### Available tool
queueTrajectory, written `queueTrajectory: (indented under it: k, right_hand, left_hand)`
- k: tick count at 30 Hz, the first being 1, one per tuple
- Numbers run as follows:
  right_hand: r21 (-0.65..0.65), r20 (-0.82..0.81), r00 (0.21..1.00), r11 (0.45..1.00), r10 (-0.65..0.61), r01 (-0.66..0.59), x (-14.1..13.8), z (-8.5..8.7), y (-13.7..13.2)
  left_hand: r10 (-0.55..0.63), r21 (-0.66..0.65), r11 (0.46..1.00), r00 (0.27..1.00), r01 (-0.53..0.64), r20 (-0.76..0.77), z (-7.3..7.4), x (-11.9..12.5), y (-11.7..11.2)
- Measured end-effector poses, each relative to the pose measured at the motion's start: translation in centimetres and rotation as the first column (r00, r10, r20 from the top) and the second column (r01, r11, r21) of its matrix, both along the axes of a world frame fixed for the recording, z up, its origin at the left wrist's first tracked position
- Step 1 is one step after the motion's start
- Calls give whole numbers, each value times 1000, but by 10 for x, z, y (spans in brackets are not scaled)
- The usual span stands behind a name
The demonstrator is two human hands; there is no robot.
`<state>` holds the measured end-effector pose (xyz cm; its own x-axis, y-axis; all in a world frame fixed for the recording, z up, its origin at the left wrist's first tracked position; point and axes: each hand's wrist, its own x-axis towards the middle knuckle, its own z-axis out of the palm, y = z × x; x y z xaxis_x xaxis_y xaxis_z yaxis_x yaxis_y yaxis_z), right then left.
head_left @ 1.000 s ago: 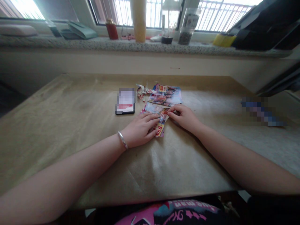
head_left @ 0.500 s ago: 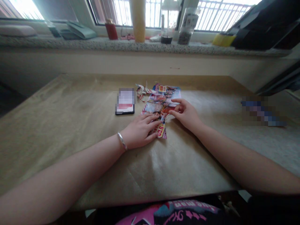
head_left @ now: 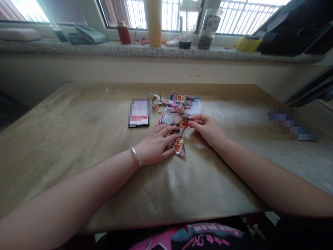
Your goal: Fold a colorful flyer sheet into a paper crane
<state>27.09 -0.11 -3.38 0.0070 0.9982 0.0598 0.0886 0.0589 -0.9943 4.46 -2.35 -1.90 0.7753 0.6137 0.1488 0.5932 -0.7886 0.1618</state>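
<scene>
A colourful printed flyer (head_left: 179, 111) lies on the table with price figures in yellow boxes, its lower part torn or folded into a narrow point. My left hand (head_left: 158, 144), a silver bangle at its wrist, rests palm down across the lower left of the flyer with fingers stretched out. On the other side, my right hand (head_left: 208, 128) pinches the flyer's right edge between thumb and fingers, where the paper lifts and shows a pale underside. Crumpled, torn paper scraps (head_left: 158, 101) lie beside the flyer's upper left edge.
A phone-like dark-edged device (head_left: 139, 113), its screen blurred, lies left of the flyer. A blurred flat item (head_left: 292, 123) is at the far right. Behind the table (head_left: 104, 146), the stone windowsill (head_left: 99, 48) bears a red bottle (head_left: 123, 33), a tall yellowish cylinder (head_left: 153, 24) and clear containers (head_left: 206, 31).
My right hand's fingers have closed onto the flyer's right edge and shifted slightly down. The flyer's lower tip has moved a little downward. My left hand stays in place.
</scene>
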Motion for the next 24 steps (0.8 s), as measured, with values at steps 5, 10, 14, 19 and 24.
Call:
queueTrajectory:
  k: [5, 10, 14, 19, 24]
  right_hand:
    - [-5, 35, 999, 1000, 14, -14, -4, 5, -2]
    - [80, 203, 979, 996, 15, -32, -4, 4, -3]
    - [98, 266, 964, 994, 12, -39, -5, 4, -5]
    - [106, 287, 957, 992, 33, -66, -7, 4, -7]
    - [100, 275, 959, 991, 62, -93, -6, 1, -7]
  left_hand:
    - [8, -16, 1000, 1000, -8, 4, 0, 1, 0]
    - [10, -24, 1000, 1000, -10, -6, 1, 1, 0]
    - [8, -30, 1000, 1000, -9, -13, 3, 2, 0]
    - [44, -62, 997, 999, -43, 16, 5, 3, -1]
    - [67, -96, 993, 997, -62, 49, 3, 1, -1]
